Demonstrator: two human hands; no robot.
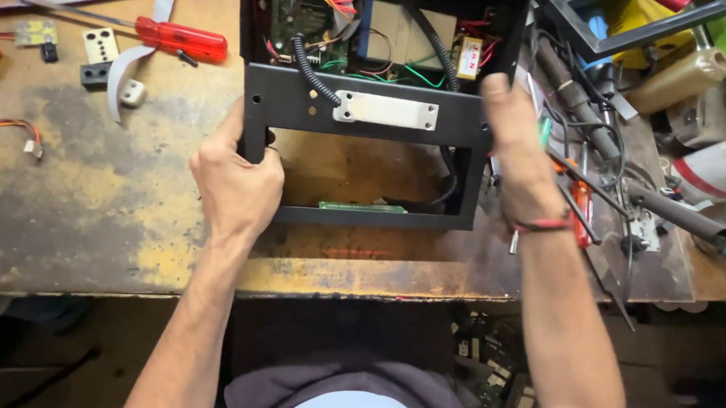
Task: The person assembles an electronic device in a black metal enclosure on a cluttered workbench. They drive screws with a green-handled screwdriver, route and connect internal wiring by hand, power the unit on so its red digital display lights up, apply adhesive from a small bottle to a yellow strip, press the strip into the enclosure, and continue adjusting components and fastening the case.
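A black metal frame [293, 101] with a silver plate [385, 110] screwed to its crossbar lies on the worn wooden bench [94, 207], joined to an open black case full of wires and circuit boards [347, 25]. My left hand [235, 181] grips the frame's left upright. My right hand [517, 152] holds its right side, thumb up on the crossbar end. A green circuit strip [361, 206] sits along the frame's lower bar. A coiled black cable [312, 67] runs from the case over the crossbar.
A red-handled screwdriver [178, 37] and small white and black parts lie at the back left. To the right are soldering irons [673, 211], an orange screwdriver [579, 211], cables and a black tray [641, 20] of tools. The bench edge [342, 278] runs near me.
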